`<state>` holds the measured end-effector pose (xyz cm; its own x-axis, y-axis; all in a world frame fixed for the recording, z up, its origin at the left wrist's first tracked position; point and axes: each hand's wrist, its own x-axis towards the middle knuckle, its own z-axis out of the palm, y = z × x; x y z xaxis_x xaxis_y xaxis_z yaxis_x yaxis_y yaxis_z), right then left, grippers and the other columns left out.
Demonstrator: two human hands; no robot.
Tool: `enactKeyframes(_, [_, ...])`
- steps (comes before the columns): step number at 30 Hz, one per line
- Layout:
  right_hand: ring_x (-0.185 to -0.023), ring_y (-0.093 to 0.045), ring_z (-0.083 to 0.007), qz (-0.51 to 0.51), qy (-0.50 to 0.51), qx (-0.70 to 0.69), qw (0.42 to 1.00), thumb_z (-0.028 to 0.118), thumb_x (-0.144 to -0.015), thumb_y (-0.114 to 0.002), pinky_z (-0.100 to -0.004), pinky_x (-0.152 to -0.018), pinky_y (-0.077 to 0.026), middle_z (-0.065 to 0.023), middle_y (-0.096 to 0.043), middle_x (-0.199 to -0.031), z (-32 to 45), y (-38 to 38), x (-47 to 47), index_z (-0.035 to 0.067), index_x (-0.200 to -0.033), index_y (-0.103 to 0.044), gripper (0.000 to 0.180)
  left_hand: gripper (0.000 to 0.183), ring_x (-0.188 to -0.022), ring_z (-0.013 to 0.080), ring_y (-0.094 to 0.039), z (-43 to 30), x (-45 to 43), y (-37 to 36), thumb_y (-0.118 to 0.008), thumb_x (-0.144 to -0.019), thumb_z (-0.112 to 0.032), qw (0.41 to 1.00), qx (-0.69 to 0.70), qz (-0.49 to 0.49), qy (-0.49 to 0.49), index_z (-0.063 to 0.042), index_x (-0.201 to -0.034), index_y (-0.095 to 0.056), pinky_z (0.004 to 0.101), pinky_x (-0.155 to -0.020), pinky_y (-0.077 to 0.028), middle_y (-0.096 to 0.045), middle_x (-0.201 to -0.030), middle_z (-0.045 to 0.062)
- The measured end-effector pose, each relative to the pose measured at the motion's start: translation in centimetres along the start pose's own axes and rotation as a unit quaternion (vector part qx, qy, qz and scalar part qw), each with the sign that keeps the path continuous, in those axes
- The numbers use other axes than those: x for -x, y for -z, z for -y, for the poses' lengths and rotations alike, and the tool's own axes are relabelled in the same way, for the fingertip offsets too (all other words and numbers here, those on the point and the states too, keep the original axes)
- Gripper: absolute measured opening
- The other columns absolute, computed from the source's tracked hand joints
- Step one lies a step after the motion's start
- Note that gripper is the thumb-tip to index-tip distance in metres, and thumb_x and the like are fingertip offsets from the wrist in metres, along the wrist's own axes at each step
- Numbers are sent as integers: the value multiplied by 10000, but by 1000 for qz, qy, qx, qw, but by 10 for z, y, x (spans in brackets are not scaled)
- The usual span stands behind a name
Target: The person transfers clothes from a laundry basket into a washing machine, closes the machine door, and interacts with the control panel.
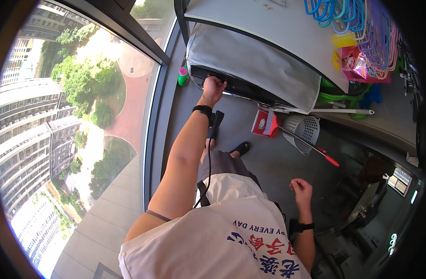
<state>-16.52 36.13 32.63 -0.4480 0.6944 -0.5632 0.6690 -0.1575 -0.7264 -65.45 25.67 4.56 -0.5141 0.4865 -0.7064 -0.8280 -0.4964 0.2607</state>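
Observation:
My left hand [214,90] reaches forward to the black front panel [246,87] of a large appliance, its fingers bent against the panel. What lies under the fingertips is hidden. A silver fabric cover [248,59] drapes over the top of this appliance. My right hand [301,190] hangs at my right side above the floor, fingers curled in and nothing visible in it. Both wrists wear black straps with small devices; a black cable runs up my left arm. Beside the appliance, close to the window, stands a green bottle with a pink cap [182,76].
A grey shelf [282,31] overhangs the appliance, with plastic hangers [366,31] and a pink packet [360,64] on the right. Right of my feet are a red dustpan [260,122], a red-handled broom [303,141] and a perforated basket [303,129]. A window frame [153,125] runs along my left.

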Motion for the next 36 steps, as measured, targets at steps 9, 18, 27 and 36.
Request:
enactKeyframes(9, [-720, -617, -101, -14, -23, -26, 999, 73, -962, -682, -245, -669, -502, -34, -679, -835, -3, 2, 1, -24, -957, -700, 99, 112, -772, 226, -511, -3, -9, 9, -451, -904, -21, 1000, -9, 7, 2, -41, -804, -496, 442, -866, -531, -483, -827, 101])
enactKeyframes(18, [-751, -646, -95, -50, 44, -54, 996, 104, -966, -690, -230, -665, -507, -41, -706, -855, 13, 16, -6, -23, -999, -723, 135, 358, -992, 253, -616, -11, 62, 83, -466, -1019, -164, 982, -156, 2, 101, 73, -1275, -545, 358, -887, -536, -623, -1233, 199])
enactKeyframes(27, [-717, -662, -104, -142, -10, -112, 983, 113, -952, -710, -232, -639, -514, -51, -728, -871, -13, 37, -4, -21, -1013, -733, 149, 112, -708, 206, -658, -29, 116, 258, -585, -945, -96, 887, -458, -34, 54, -20, -1005, -639, 310, -599, -549, -686, -909, 112])
enactKeyframes(36, [-688, -647, -104, -212, -98, -153, 960, 123, -931, -736, -240, -609, -502, -45, -719, -848, -49, 55, -13, -3, -969, -716, 134, 107, -636, 188, -646, -20, 154, 231, -607, -933, -155, 701, -681, -63, 203, -57, -935, -652, 300, -523, -531, -668, -813, 76])
